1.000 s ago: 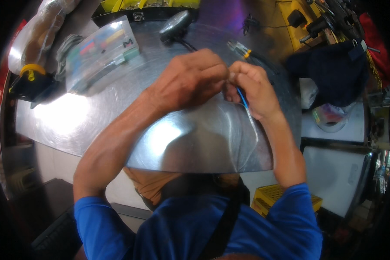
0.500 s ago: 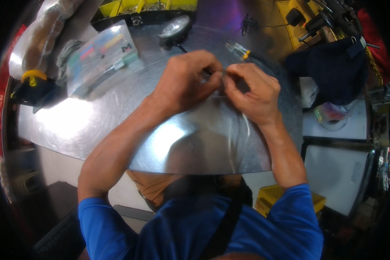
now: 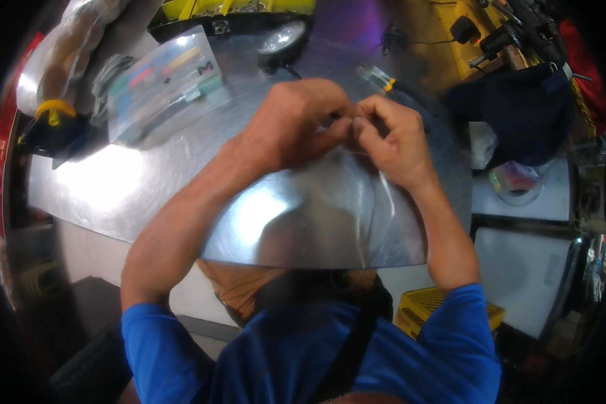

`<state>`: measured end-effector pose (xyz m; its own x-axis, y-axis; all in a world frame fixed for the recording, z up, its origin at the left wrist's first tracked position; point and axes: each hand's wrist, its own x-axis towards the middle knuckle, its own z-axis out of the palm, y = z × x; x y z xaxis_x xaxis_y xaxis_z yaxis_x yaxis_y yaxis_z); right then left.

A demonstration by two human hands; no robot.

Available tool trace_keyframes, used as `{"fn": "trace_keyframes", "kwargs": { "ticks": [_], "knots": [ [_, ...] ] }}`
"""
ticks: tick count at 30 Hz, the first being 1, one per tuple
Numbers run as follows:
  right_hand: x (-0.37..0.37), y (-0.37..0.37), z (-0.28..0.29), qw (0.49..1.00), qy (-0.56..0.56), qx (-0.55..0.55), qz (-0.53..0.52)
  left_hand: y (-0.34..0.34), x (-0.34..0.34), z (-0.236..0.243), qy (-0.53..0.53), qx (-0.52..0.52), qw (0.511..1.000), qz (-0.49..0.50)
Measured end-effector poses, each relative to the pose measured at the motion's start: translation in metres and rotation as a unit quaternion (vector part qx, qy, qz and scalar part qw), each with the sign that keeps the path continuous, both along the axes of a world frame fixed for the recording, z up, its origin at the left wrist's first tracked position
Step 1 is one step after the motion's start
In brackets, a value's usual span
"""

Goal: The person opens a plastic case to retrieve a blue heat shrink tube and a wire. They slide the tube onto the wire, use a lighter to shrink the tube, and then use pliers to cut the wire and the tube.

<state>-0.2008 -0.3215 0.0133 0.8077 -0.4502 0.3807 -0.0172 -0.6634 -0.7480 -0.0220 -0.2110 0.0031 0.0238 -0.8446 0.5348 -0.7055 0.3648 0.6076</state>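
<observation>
Whatever lies between the hands (image 3: pixel 299 124) is hidden; the top edge crops the black case (image 3: pixel 239 21).

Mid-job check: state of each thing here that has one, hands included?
Left hand: pinched, held item indistinct
Right hand: pinched, same
Toolbox: open
Clear case: shut
Round lamp: lens tilted up; lit or not, unclear
Pliers: lying on metal table

The round lamp (image 3: pixel 281 40) has turned to show more of its glass face; the blue wire (visible by the right hand (image 3: pixel 398 143) earlier) has gone from sight.
</observation>
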Motion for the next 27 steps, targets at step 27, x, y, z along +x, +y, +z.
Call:
{"fn": "trace_keyframes", "kwargs": {
  "ticks": [27],
  "knots": [
    [-0.001, 0.004, 0.007, 0.941, -0.099, -0.323, 0.001, 0.006, 0.004, 0.017, 0.184, 0.188, 0.964, -0.04]
  ]
}}
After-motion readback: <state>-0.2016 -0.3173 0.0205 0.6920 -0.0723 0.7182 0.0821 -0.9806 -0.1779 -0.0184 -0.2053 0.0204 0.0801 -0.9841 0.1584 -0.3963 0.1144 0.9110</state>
